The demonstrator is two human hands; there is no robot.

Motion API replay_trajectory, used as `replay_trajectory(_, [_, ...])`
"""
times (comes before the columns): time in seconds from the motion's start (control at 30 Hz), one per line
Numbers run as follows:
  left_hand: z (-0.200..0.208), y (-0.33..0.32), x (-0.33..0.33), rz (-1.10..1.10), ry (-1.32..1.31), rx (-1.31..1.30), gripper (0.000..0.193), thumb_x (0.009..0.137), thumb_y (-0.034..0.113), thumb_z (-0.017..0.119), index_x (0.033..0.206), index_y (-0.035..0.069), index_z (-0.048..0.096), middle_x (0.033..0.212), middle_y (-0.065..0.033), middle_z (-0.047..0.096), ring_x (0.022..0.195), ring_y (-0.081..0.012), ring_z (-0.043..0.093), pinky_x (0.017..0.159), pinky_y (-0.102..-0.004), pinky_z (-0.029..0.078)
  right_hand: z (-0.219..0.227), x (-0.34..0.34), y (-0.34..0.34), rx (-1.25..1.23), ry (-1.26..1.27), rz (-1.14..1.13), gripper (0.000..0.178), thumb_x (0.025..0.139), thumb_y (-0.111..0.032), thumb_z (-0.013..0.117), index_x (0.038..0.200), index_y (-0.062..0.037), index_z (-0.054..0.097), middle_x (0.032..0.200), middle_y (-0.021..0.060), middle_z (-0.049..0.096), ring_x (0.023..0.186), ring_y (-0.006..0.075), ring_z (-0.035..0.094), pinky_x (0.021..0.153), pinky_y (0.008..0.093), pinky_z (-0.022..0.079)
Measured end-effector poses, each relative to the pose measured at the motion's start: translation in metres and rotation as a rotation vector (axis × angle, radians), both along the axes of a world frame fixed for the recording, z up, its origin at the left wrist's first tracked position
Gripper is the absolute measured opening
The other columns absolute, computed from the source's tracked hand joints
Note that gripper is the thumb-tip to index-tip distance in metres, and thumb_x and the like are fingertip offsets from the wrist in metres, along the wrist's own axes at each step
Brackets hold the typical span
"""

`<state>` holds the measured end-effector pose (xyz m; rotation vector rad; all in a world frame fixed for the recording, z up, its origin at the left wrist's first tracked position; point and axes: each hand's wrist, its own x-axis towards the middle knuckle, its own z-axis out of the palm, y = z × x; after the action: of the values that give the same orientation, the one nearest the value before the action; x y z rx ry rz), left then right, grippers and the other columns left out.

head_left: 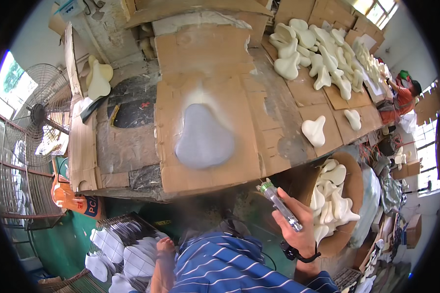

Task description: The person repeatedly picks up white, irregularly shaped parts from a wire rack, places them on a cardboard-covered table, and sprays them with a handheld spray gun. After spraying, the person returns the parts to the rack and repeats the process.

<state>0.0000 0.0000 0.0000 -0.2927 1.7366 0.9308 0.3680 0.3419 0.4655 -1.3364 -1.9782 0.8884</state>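
Note:
A grey, pear-shaped bicycle saddle pad (204, 136) lies on a cardboard sheet (205, 58) on the workbench, its narrow end pointing away from me. Pale haze or overspray surrounds that narrow end. At the bench's front edge, my right hand (298, 224) is closed around a spray gun (282, 207), a slim metallic tool with a green ring at its front end. The gun points toward the bench, apart from the pad. Low beside my body, my left hand (165, 245) is closed, with no object visible in it, near a wire rack of coated pads (132, 256).
Many cream saddle pads (322, 53) are heaped at the bench's far right. More cream pads (333, 195) fill a round bin (354, 215) beside my right arm. A large fan (38, 113) and an orange bag (76, 198) stand left. Another person (405, 100) works at far right.

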Motion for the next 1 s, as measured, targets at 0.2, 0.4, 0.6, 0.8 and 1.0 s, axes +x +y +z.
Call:
replay_trajectory(0.2, [0.0, 0.028, 0.031, 0.013, 0.04, -0.007, 0.033, 0.095, 0.012, 0.063, 0.123, -0.006, 0.065, 0.076, -0.008, 0.065, 0.06, -0.0175, 0.059, 0.053, -0.0307, 0.047, 0.02, 0.028, -0.005, -0.016, -0.124, 0.027, 0.057, 0.081, 0.006, 0.075, 0.136, -0.0016, 0.062, 0.091, 0.0156, 0.07, 0.075, 0.0294, 0.069, 0.068, 0.034, 0.053])
replay_trajectory(0.4, [0.007, 0.053, -0.009, -0.127, 0.11, 0.006, 0.032, 0.096, 0.012, 0.064, 0.125, 0.0, 0.063, 0.086, -0.0095, 0.069, 0.067, -0.0187, 0.066, 0.056, -0.0329, 0.053, 0.024, 0.007, -0.006, -0.004, -0.001, 0.001, 0.06, 0.079, 0.007, 0.075, 0.136, -0.0031, 0.062, 0.093, 0.0164, 0.071, 0.077, 0.031, 0.07, 0.068, 0.0349, 0.054])
replay_trajectory(0.6, [0.018, 0.08, -0.015, -0.152, 0.079, -0.027, 0.032, 0.097, 0.014, 0.064, 0.127, 0.004, 0.063, 0.093, -0.0083, 0.07, 0.075, -0.0196, 0.069, 0.058, -0.0341, 0.057, 0.028, 0.024, -0.016, -0.105, -0.16, 0.143, 0.062, 0.078, 0.008, 0.075, 0.137, -0.0034, 0.061, 0.094, 0.0165, 0.071, 0.078, 0.0306, 0.071, 0.068, 0.0344, 0.054])
replay_trajectory(0.8, [0.011, 0.072, -0.012, -0.244, 0.079, -0.06, 0.034, 0.093, 0.014, 0.065, 0.125, 0.005, 0.066, 0.093, -0.0082, 0.071, 0.075, -0.0191, 0.068, 0.06, -0.0357, 0.058, 0.025, 0.012, -0.009, -0.065, -0.03, 0.074, 0.065, 0.076, 0.01, 0.075, 0.138, -0.0029, 0.061, 0.094, 0.0166, 0.071, 0.078, 0.0305, 0.07, 0.069, 0.0331, 0.054])
replay_trajectory(1.0, [0.009, 0.072, -0.009, -0.214, 0.052, -0.035, 0.03, 0.091, 0.01, 0.066, 0.121, 0.004, 0.067, 0.088, -0.0065, 0.07, 0.07, -0.0174, 0.068, 0.057, -0.0324, 0.055, 0.025, 0.036, -0.015, -0.137, -0.157, 0.214, 0.07, 0.07, 0.007, 0.06, 0.139, -0.0029, 0.061, 0.098, 0.0175, 0.07, 0.079, 0.0326, 0.069, 0.07, 0.0344, 0.054])
